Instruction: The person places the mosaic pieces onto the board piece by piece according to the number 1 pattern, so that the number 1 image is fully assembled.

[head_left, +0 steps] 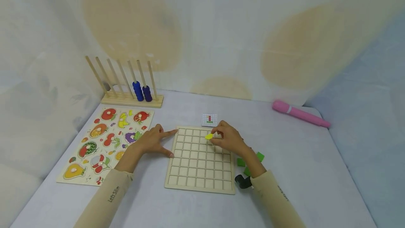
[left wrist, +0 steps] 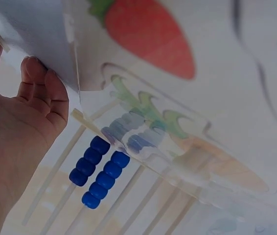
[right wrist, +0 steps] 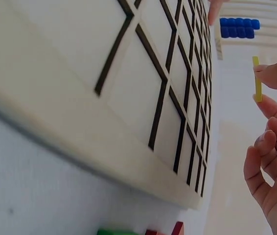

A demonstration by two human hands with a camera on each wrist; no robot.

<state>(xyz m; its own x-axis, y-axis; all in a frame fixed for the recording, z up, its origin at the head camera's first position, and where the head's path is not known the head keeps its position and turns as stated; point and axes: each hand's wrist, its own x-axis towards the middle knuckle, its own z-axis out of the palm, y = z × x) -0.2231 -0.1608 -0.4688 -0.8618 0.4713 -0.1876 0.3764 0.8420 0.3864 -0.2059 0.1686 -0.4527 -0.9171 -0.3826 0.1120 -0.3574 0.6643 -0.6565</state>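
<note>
A wooden grid board (head_left: 200, 188) with rows of square cells lies flat on the table. My left hand (head_left: 152, 140) is at its left side, with the thumb and index finger spread apart and touching the edge. In the left wrist view, the other fingers of this left hand (left wrist: 28, 105) bend loosely around nothing. Above the far part of the grid, my right hand (head_left: 230, 139) pinches a thin yellow tile (head_left: 209, 136) between thumb and finger. Seen edge-on in the right wrist view, the yellow tile (right wrist: 257, 81) is held clear of the board.
A small card (head_left: 209, 119) with a coloured grid pattern lies beyond the board. Green tiles (head_left: 241, 162) and a black object (head_left: 243, 181) are by the right forearm. On the left are a fruit puzzle (head_left: 74, 171) and a bead abacus (head_left: 133, 101); a pink stick (head_left: 300, 113) lies far right.
</note>
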